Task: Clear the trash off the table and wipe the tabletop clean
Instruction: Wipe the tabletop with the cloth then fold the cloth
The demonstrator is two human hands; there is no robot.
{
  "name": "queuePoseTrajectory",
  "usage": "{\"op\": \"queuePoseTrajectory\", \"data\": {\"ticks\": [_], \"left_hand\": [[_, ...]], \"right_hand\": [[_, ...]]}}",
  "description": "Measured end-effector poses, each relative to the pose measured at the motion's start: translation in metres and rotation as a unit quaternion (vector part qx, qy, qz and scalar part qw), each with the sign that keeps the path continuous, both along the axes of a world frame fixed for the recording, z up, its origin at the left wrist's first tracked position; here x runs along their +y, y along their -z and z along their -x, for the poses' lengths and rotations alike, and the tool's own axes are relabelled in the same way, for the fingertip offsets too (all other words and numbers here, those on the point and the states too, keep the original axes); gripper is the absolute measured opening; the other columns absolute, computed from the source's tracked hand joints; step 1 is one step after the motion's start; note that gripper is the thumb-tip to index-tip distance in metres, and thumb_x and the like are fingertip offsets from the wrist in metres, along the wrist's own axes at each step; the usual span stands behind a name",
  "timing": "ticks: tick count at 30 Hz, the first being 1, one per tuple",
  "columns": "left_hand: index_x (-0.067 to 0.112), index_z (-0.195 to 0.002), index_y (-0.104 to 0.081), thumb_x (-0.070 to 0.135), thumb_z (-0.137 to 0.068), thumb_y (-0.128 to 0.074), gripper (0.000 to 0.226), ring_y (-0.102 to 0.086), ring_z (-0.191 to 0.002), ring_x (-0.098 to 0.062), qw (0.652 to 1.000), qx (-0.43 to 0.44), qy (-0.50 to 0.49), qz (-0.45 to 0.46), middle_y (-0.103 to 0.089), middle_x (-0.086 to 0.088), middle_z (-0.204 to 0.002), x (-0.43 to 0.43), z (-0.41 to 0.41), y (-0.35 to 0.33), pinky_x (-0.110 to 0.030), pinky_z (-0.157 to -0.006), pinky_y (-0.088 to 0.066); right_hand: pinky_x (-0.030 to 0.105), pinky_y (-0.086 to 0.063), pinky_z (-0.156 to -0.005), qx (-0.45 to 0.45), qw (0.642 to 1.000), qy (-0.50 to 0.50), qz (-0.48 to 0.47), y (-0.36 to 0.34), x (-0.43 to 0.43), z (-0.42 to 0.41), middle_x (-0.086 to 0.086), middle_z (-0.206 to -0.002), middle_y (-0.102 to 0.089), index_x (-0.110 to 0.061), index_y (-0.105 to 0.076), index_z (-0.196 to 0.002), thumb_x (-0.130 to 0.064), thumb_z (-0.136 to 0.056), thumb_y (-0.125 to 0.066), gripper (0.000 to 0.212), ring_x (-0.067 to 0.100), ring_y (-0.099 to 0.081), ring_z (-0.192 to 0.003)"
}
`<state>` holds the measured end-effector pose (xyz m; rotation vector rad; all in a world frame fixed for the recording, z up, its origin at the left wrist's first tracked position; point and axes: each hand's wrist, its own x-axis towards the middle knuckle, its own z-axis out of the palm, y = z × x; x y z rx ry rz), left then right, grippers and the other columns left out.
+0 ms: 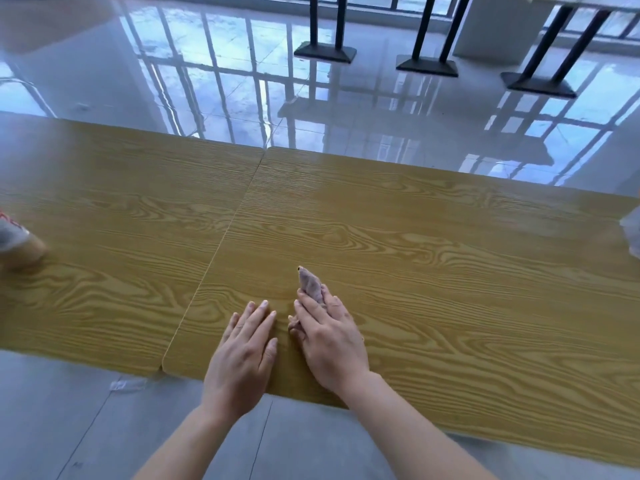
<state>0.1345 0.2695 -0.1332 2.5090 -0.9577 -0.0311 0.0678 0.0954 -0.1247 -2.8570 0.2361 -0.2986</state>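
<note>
A yellow wood-grain tabletop (pixel 398 237) made of two tables pushed together fills the middle of the view. My right hand (pixel 329 337) lies on a small greyish-purple cloth (pixel 309 281) near the front edge, fingers straight over it, and the cloth's tip sticks out past the fingertips. My left hand (pixel 242 355) rests flat on the tabletop just left of it, fingers straight, holding nothing. A bottle with a beige drink and a white label (pixel 17 239) lies at the far left edge. A clear crumpled plastic piece (pixel 632 230) sits at the far right edge.
The seam between the two tables (pixel 221 244) runs just left of my hands. Beyond the far edge is a shiny tiled floor (pixel 242 81) with black table legs and bases (pixel 325 51). A small clear scrap (pixel 126 384) lies on the floor under the front edge.
</note>
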Motion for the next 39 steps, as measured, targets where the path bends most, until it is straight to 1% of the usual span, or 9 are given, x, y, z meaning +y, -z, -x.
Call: {"op": "queuePoseTrajectory", "data": {"ticks": [4,6,10,14,19,22,24,31,39], "left_hand": [[0.014,-0.127,-0.065,0.038,-0.093,-0.038,0.049,-0.049,-0.133,-0.011,0.964,0.103,-0.125,0.213,-0.061,0.004,-0.135,0.010,0.046,-0.021,-0.029,-0.110,-0.036],[0.014,-0.106,-0.074,0.028,-0.092,-0.046,0.034,-0.067,-0.100,-0.023,0.860,0.207,-0.274,0.376,-0.075,0.001,-0.097,0.014,0.087,-0.028,-0.035,-0.087,-0.053],[-0.007,-0.092,-0.063,0.014,-0.101,-0.042,0.031,-0.058,-0.057,-0.032,0.531,0.551,-0.483,0.425,-0.064,-0.015,-0.051,-0.002,0.118,-0.008,-0.036,-0.049,-0.056],[-0.008,-0.100,-0.061,0.030,-0.104,-0.035,0.047,-0.063,-0.080,-0.041,0.432,0.661,-0.433,0.435,-0.070,-0.030,-0.076,-0.033,0.126,-0.006,-0.046,-0.076,-0.052],[0.001,-0.093,-0.071,0.022,-0.095,-0.037,0.040,-0.070,-0.072,-0.030,0.376,0.673,-0.403,0.493,-0.070,-0.020,-0.083,-0.040,0.128,-0.010,-0.038,-0.065,-0.059],[0.001,-0.129,-0.061,0.032,-0.088,-0.053,0.052,-0.054,-0.113,-0.026,0.351,0.680,-0.368,0.528,-0.055,-0.019,-0.126,-0.035,0.129,0.002,-0.031,-0.098,-0.040],[-0.002,-0.116,-0.063,0.039,-0.082,-0.062,0.053,-0.056,-0.098,-0.023,0.340,0.697,-0.350,0.526,-0.057,-0.019,-0.106,-0.029,0.132,0.008,-0.024,-0.081,-0.044],[0.001,-0.085,-0.069,0.020,-0.098,-0.038,0.038,-0.071,-0.060,-0.025,0.418,0.667,-0.343,0.512,-0.070,-0.019,-0.074,-0.028,0.152,-0.025,-0.033,-0.047,-0.057],[-0.004,-0.082,-0.065,0.017,-0.093,-0.042,0.033,-0.068,-0.062,-0.031,0.476,0.623,-0.362,0.503,-0.069,-0.024,-0.076,-0.052,0.143,-0.076,-0.035,-0.059,-0.060]], "right_hand": [[0.045,-0.032,-0.116,0.024,0.989,-0.144,0.007,0.001,-0.037,0.007,-0.009,-0.149,-0.047,-0.024,-0.055,-0.137,-0.046,-0.098,-0.041,0.047,0.026,-0.031,-0.145],[0.045,-0.028,-0.117,0.049,0.993,-0.108,-0.013,-0.001,-0.056,0.000,-0.010,-0.152,-0.042,-0.024,-0.052,-0.140,-0.051,-0.098,-0.032,0.054,0.024,-0.024,-0.148],[0.045,-0.027,-0.117,0.030,0.999,-0.036,-0.024,-0.002,-0.053,-0.006,-0.009,-0.151,-0.044,-0.022,-0.054,-0.139,-0.054,-0.098,-0.029,0.058,0.027,-0.025,-0.147],[0.045,-0.037,-0.111,-0.045,0.991,-0.123,-0.024,0.002,-0.023,0.018,-0.007,-0.142,-0.055,-0.021,-0.063,-0.129,-0.045,-0.100,-0.045,0.042,0.028,-0.039,-0.141],[0.041,-0.039,-0.109,-0.120,0.961,-0.246,-0.031,0.003,0.004,0.069,-0.009,-0.135,-0.060,-0.022,-0.069,-0.119,-0.036,-0.101,-0.053,0.027,0.026,-0.049,-0.132],[0.037,-0.043,-0.102,-0.150,0.947,-0.279,-0.046,0.002,0.017,0.093,-0.010,-0.129,-0.063,-0.023,-0.069,-0.111,-0.029,-0.100,-0.056,0.018,0.024,-0.054,-0.127],[0.033,-0.047,-0.093,-0.152,0.940,-0.293,-0.080,0.001,0.025,0.103,-0.012,-0.125,-0.064,-0.023,-0.068,-0.108,-0.029,-0.099,-0.059,0.015,0.019,-0.059,-0.117],[0.031,-0.051,-0.088,-0.110,0.938,-0.209,-0.255,-0.026,0.023,0.112,-0.012,-0.123,-0.064,-0.022,-0.067,-0.109,-0.033,-0.100,-0.057,0.018,0.010,-0.062,-0.106],[0.029,-0.051,-0.088,-0.108,0.942,-0.119,-0.294,-0.073,-0.014,0.104,-0.016,-0.121,-0.062,-0.020,-0.068,-0.109,-0.032,-0.097,-0.059,0.018,0.003,-0.060,-0.109]]}}
